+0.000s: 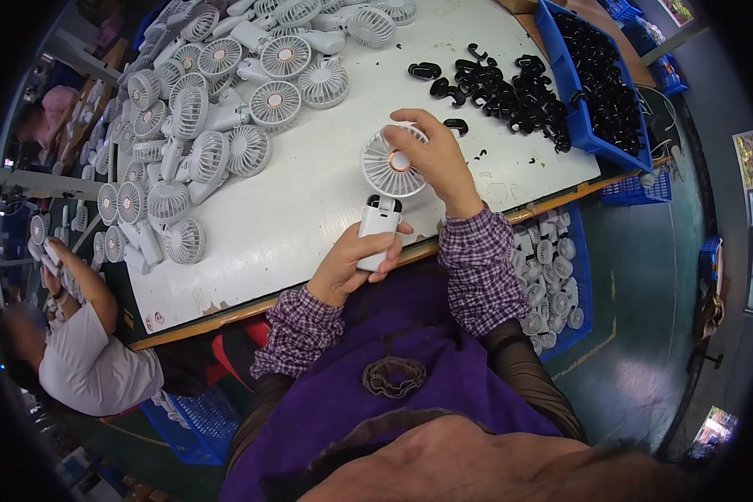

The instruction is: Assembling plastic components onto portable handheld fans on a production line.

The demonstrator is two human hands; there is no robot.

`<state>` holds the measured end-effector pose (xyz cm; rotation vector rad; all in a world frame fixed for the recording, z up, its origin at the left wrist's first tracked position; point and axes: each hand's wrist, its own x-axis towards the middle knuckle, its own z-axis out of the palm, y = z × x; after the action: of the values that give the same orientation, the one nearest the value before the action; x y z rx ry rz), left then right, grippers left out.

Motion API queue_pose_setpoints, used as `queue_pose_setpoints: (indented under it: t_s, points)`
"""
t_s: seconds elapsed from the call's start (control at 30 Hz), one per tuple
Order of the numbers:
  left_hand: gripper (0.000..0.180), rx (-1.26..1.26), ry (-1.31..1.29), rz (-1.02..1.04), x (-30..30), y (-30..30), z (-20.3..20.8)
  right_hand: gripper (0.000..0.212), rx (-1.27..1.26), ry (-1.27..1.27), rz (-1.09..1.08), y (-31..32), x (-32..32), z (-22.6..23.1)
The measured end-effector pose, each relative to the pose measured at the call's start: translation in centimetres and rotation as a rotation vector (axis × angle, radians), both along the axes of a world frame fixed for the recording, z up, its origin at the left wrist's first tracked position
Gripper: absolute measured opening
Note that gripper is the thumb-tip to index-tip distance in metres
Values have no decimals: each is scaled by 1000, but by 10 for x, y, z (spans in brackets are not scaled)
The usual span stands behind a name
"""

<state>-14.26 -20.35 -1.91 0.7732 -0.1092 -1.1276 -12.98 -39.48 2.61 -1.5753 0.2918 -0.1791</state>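
Note:
Over the near edge of the white table, both my hands hold one white handheld fan (380, 219). My left hand (347, 259) wraps its fingers round the fan's handle. My right hand (439, 163) grips the round fan head by its rim, thumb and fingers around the grille. Where head and handle meet, a black part shows at the neck. Right of my right hand lies a small black curved piece (456, 126) on the tabletop. Beyond it spreads a loose heap of similar black pieces (510, 92).
White handheld fans (226, 109) pile up across the table's left side. A blue bin (584, 92) of black pieces stands at the right. Below the table edge, a blue crate (576, 318) holds more fans. At the left, a person in a white shirt (100, 351) handles fans.

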Motion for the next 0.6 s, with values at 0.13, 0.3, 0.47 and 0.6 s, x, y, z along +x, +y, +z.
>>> queue_pose_setpoints:
  t_s: [0.13, 0.3, 0.47, 0.6]
  points:
    - [40, -228, 248, -158, 2, 12, -10, 66, 697, -160, 198, -2, -39, -32]
    - [47, -332, 246, -237, -5, 3, -24, 54, 1131, -121, 209, 45, -65, -42]
    - [40, -116, 195, -61, -31, 8, 19, 52, 1273, -195, 298, 65, -82, -27]
    - [42, -47, 111, -91, -44, -22, 37, 55, 1209, -324, 233, 39, -109, -17]
